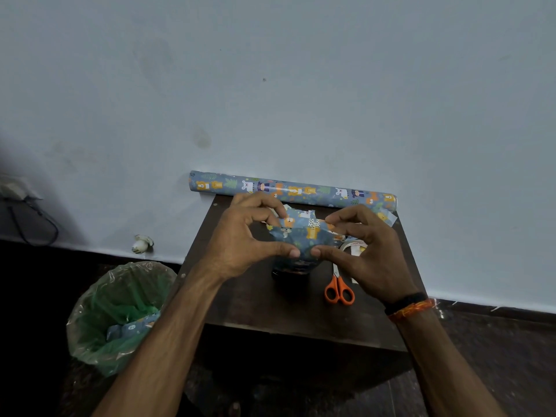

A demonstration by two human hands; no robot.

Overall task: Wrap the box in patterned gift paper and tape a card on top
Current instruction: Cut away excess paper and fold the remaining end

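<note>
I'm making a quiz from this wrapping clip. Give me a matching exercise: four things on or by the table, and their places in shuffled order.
Things:
1. paper roll
2. scissors
3. bin
4. tape roll

Places:
A. on the floor, left of the table
B. partly behind the right hand
C. along the wall, at the table's far edge
D. on the table, handles toward the camera

Pairs: 1-C, 2-D, 3-A, 4-B
</note>
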